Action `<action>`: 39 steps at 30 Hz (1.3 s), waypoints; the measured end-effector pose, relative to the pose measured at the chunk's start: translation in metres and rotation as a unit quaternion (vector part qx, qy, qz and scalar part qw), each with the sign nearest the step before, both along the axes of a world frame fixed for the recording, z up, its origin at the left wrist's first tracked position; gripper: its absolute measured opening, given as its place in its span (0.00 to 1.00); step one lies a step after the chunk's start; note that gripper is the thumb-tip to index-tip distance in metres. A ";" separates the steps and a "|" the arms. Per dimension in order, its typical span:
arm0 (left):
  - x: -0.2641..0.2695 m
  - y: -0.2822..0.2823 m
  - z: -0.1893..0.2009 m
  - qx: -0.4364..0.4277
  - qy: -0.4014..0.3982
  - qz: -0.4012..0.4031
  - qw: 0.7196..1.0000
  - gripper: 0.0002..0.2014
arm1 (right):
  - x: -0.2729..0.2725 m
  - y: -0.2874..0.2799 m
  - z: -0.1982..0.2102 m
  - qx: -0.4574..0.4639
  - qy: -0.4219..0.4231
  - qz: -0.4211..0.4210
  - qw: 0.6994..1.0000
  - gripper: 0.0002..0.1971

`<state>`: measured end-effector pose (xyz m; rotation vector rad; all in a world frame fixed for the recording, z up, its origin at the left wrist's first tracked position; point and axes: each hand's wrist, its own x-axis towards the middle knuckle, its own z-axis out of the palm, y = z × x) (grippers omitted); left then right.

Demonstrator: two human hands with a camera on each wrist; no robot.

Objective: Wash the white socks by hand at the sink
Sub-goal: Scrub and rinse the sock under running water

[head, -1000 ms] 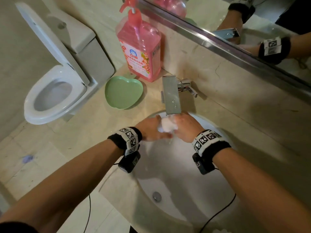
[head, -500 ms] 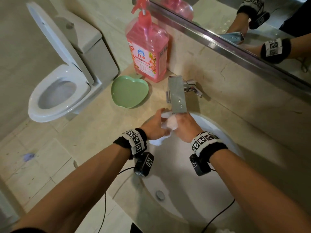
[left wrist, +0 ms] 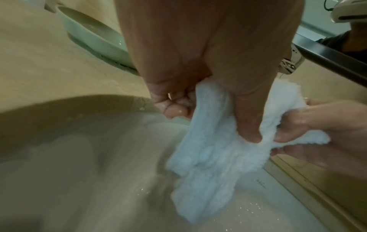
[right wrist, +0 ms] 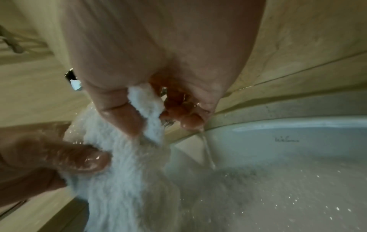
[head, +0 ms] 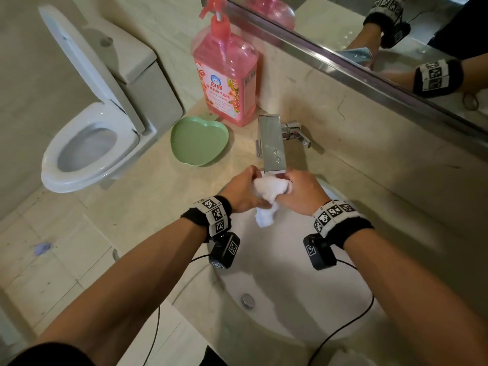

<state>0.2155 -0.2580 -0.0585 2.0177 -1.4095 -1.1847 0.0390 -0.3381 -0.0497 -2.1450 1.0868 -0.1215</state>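
white sock (head: 269, 191) sits bunched between both hands just under the faucet (head: 272, 143) spout, over the back of the sink (head: 290, 273), with a loose tail hanging down toward the basin. left hand (head: 245, 188) has its thumb and curled fingers pinching one end of the fluffy fabric; the left wrist view shows the thumb pressed deep into the pile. right hand (head: 301, 191) grips the other end the same way, thumb on top and fingers folded beneath, and a thin trickle of water runs off its fingertips (right wrist: 190, 120) into the bowl. compared with a moment earlier, the sock is spread wider between the two hands and more of it dangles below them, where before it was a tight little wad. that reads as the rubbing stroke opening out, so the wash looks mid-way, soaked and being worked rather than finished. droplets speckle the basin. beyond the sink, a green heart-shaped dish (head: 199, 141) lies on the counter beside the pink soap bottle (head: 227, 83), and a toilet (head: 89, 143) stands further left with its lid up. only one sock is clearly visible; i cannot tell whether a second is folded in.
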 end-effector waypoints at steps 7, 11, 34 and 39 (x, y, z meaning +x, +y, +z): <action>0.005 -0.003 0.004 -0.006 -0.012 -0.017 1.000 0.21 | -0.021 -0.009 0.006 0.178 -0.069 -0.077 0.979 0.04; 0.009 -0.003 0.015 -0.011 0.071 0.000 0.997 0.11 | -0.022 -0.006 0.005 0.241 -0.141 -0.105 0.954 0.09; 0.031 0.012 0.021 0.027 0.211 0.064 0.975 0.16 | -0.021 -0.012 -0.014 0.188 -0.129 -0.072 0.971 0.22; 0.032 0.010 0.028 0.144 0.357 0.045 0.922 0.13 | -0.018 -0.016 -0.010 0.183 -0.158 -0.055 0.969 0.37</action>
